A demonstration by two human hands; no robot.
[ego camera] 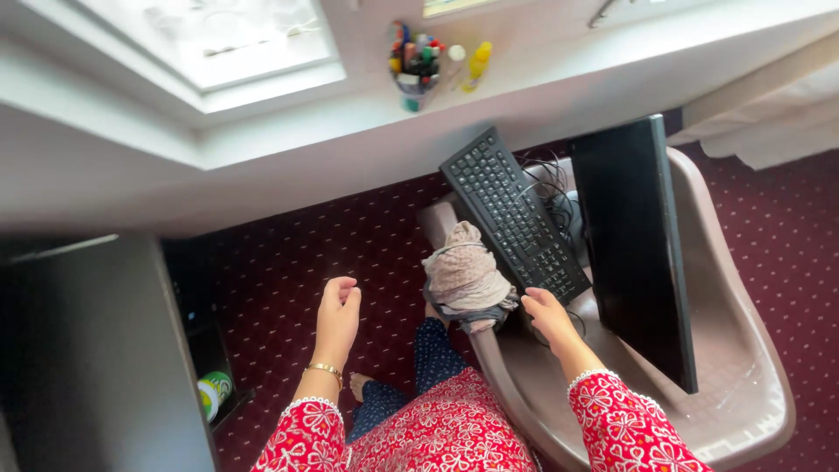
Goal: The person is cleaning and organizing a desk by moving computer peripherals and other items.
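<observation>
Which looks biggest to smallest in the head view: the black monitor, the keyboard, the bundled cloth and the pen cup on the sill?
1. Black monitor, leaning in the brown chair.
2. Keyboard, touched by the right hand.
3. Bundled cloth.
4. Pen cup; it stands farther away, so its true size is unsure.

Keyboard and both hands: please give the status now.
Right hand touching the black keyboard at its near corner. Left hand free, loosely curled. Bundled cloth and monitor flank the keyboard.
</observation>
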